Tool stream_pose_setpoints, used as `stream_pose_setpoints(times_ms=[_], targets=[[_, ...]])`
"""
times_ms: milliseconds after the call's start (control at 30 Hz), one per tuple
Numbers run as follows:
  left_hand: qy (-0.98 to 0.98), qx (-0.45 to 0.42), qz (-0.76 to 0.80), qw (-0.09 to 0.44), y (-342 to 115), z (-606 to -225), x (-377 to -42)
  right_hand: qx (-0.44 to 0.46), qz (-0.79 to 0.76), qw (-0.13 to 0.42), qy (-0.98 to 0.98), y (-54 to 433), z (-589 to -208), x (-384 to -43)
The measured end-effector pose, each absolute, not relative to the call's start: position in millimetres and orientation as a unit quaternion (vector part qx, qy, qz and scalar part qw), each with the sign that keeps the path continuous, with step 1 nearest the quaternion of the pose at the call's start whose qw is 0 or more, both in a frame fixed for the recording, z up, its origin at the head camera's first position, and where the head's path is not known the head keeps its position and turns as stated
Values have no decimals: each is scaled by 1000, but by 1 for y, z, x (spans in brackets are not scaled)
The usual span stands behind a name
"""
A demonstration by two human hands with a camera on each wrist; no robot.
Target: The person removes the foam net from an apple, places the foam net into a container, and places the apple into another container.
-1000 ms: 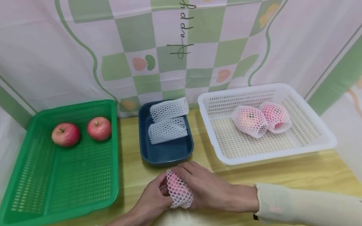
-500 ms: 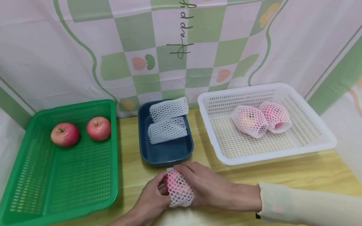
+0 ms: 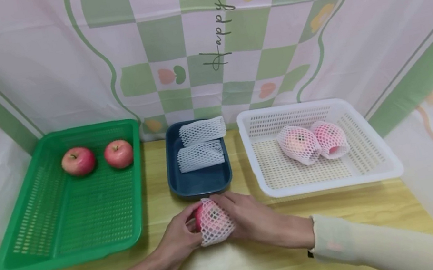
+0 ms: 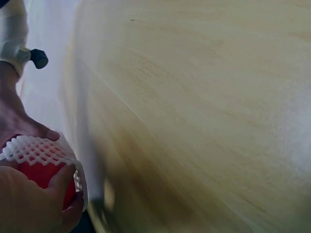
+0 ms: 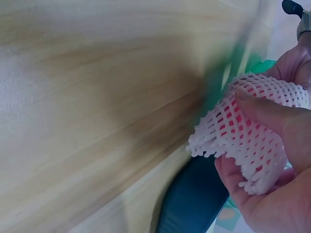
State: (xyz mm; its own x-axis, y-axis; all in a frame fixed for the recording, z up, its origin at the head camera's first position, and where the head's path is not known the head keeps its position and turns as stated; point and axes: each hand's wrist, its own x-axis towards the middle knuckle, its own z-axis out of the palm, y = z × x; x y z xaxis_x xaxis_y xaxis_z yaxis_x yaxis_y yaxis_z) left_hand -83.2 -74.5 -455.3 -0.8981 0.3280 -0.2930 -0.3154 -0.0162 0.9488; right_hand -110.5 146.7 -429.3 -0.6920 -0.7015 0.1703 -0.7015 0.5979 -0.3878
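Observation:
In front of the dark blue tray, both hands hold a red apple (image 3: pixel 198 216) partly covered by a white foam net (image 3: pixel 217 225). My left hand (image 3: pixel 177 236) grips the apple from the left, thumb and fingers round its bare side. In the left wrist view the apple's red skin (image 4: pixel 40 174) shows beyond the net's edge. My right hand (image 3: pixel 260 222) holds the netted side from the right. The right wrist view has the right thumb lying over the mesh (image 5: pixel 243 127), with fingers beneath it and the net's loose end sticking out.
A green basket (image 3: pixel 137 216) on the left holds two bare apples (image 3: pixel 78 161). Two flattened foam nets (image 3: pixel 200 156) lie in the dark blue tray (image 3: pixel 201 186). In the white basket (image 3: pixel 329 184) on the right sit two netted apples (image 3: pixel 298 143).
The net has spread wider around the apple, and more of the fruit shows through the mesh. Red skin now shows at its left edge. The right hand has shifted slightly right.

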Motion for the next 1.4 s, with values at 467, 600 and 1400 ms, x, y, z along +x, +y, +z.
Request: stream_pose_setpoints(times_ms=[467, 600, 1400], targets=[[660, 1, 718, 220, -79, -453, -81, 420, 219, 39, -880, 162, -430, -112], [667, -1, 714, 214, -82, -452, -81, 422, 228, 55, -875, 166, -429, -112], [692, -1, 690, 212, -88, -452, -81, 437, 250, 124, -855, 176, -396, -121]])
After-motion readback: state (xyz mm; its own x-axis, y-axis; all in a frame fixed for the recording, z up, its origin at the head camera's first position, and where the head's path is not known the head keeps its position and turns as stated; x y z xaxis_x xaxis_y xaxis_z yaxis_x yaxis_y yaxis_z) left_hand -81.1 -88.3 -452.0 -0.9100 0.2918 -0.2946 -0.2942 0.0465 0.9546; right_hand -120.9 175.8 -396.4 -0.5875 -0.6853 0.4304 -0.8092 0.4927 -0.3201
